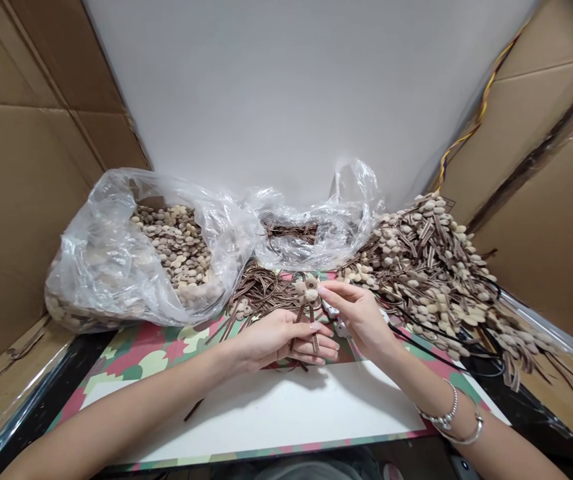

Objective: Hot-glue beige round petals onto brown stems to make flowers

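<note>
A beige flower-shaped piece (pixel 308 292) with brown striped ribbon tails is held between my hands above the mat. My left hand (pixel 286 337) lies palm up, its thumb pressing the ribbon tails against the fingers. My right hand (pixel 356 310) pinches the right edge of the flower with thumb and forefinger. Just behind my left hand lies a heap of brown striped ribbons (pixel 261 287), with a few beige pieces at its left. White objects, partly hidden, sit behind my right hand.
A clear plastic bag (pixel 111 267) of beige oval pieces stands at the left. Another plastic bag (pixel 346 233) with brown ribbons is at the back. A pile of flower pieces with ribbons (pixel 431 267) fills the right. Cardboard (pixel 556 167) flanks both sides; a black cable (pixel 436 357) runs right.
</note>
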The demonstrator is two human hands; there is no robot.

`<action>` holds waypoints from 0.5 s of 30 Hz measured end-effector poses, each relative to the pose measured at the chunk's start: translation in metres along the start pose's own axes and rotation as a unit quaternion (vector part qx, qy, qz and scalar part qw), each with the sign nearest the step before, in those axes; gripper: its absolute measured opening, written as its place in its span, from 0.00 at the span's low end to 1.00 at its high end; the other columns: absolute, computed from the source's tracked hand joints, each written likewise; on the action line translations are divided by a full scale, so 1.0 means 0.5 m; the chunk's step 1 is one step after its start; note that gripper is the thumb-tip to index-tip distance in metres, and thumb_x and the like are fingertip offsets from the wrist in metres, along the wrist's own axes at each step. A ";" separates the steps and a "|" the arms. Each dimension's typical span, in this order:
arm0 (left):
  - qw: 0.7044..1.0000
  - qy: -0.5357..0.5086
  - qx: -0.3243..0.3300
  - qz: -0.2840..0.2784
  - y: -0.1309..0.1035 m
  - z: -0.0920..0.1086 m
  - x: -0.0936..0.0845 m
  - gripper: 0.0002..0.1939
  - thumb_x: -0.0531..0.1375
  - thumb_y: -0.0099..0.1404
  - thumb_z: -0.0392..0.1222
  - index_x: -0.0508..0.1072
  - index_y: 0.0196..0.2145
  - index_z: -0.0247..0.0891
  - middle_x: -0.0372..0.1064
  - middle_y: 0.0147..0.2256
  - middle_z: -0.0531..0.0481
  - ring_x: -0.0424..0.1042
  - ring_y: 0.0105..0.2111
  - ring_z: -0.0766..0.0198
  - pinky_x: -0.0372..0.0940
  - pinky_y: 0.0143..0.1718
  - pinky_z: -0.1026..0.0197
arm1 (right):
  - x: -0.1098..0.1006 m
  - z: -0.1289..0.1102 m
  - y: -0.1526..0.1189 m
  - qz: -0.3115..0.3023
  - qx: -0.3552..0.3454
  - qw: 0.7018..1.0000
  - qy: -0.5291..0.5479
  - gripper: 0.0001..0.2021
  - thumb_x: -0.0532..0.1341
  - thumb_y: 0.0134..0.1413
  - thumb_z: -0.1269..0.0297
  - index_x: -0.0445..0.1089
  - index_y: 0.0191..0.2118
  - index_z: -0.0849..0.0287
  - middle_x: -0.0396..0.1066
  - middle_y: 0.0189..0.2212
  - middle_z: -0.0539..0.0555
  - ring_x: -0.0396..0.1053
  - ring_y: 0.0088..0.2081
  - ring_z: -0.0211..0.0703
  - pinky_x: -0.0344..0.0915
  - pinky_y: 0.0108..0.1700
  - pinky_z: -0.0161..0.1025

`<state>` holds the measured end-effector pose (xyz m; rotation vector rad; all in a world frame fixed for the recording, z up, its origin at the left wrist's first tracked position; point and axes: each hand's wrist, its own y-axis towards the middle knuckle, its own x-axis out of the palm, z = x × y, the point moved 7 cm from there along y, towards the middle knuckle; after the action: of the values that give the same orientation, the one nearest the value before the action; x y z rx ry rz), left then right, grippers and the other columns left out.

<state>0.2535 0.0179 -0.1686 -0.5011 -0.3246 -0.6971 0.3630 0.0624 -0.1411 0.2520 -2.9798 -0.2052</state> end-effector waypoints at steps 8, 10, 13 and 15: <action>0.997 0.061 0.019 0.045 0.002 0.000 -0.015 0.16 0.61 0.57 0.46 0.74 0.37 0.28 0.74 0.38 0.35 0.74 0.39 0.55 0.65 0.45 0.54 | -0.001 0.008 0.002 0.021 0.041 0.998 0.048 0.08 0.67 0.42 0.61 0.76 0.31 0.57 0.72 0.30 0.51 0.65 0.32 0.38 0.59 0.35 0.35; 0.995 0.078 0.022 0.053 0.003 -0.005 -0.015 0.17 0.62 0.56 0.47 0.74 0.37 0.28 0.74 0.38 0.35 0.74 0.39 0.56 0.65 0.44 0.55 | -0.001 0.006 0.001 0.027 0.051 0.997 0.053 0.09 0.68 0.41 0.61 0.76 0.31 0.57 0.72 0.31 0.51 0.64 0.32 0.38 0.59 0.34 0.34; 0.992 0.120 0.024 0.038 0.005 0.003 -0.015 0.20 0.62 0.54 0.50 0.73 0.37 0.30 0.73 0.40 0.37 0.73 0.39 0.57 0.65 0.43 0.56 | -0.008 -0.002 0.002 0.037 0.061 0.996 0.060 0.10 0.69 0.39 0.60 0.76 0.31 0.58 0.72 0.29 0.51 0.63 0.28 0.35 0.58 0.29 0.33; 0.980 0.195 0.031 0.027 0.003 0.028 -0.031 0.22 0.63 0.53 0.52 0.73 0.40 0.32 0.73 0.41 0.39 0.73 0.40 0.57 0.65 0.42 0.58 | -0.021 -0.013 0.004 0.047 0.056 0.995 0.073 0.10 0.69 0.38 0.60 0.76 0.31 0.58 0.71 0.27 0.50 0.60 0.24 0.32 0.55 0.25 0.32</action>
<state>0.2415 0.0346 -0.1642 -0.3026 0.0354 -0.7130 0.3738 0.0657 -0.1360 0.1310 -2.8520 -0.0075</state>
